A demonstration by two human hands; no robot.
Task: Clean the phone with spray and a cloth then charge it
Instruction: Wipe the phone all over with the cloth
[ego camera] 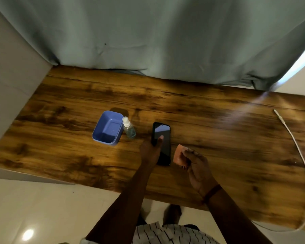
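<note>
The left hand [150, 152] grips the phone [164, 138], long axis pointing away from the person; the right hand [197, 166] pinches the cloth [178, 153] just beside its right edge

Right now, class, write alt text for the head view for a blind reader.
A left hand grips a black phone at a wooden table, thumb on its screen; the right hand holds an orange cloth beside it. Left of them stand a spray bottle and a blue tub; a white charging cable lies far right.

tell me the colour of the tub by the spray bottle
The tub is blue; the head view shows it.
</note>
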